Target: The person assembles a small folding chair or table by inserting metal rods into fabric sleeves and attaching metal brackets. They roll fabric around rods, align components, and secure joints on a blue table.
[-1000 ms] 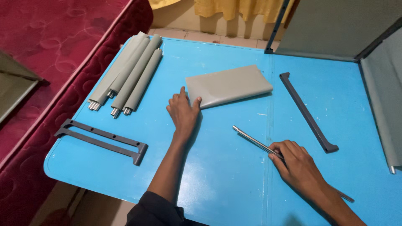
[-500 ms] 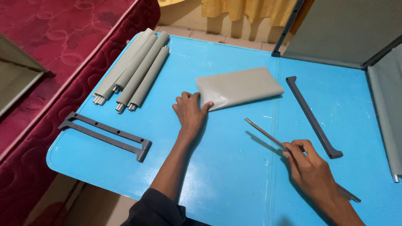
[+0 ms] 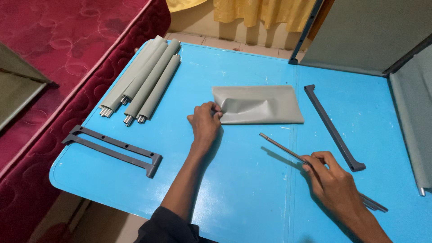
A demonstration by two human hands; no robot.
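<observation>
My left hand [image 3: 204,123] pinches the near left corner of a folded grey fabric sheet [image 3: 261,104] that lies on the blue table [image 3: 234,193]; the fabric is puckered where it is gripped. My right hand [image 3: 335,184] holds a thin grey metal rod [image 3: 281,146] lying slanted on the table, its free end pointing up and left toward the fabric. The rod's other end pokes out behind my hand at the lower right.
Several fabric-wrapped tubes [image 3: 144,81] lie bundled at the far left. A dark grey plastic frame piece [image 3: 114,146] sits near the left front edge. A long dark grey bar [image 3: 332,127] lies right of the fabric. Grey fabric panels [image 3: 411,103] stand at the right; a maroon mattress [image 3: 54,58] borders the left.
My left hand went from resting flat at the fabric's corner to pinching it, bunching the sheet. My right hand kept hold of the rod and stayed low on the table.
</observation>
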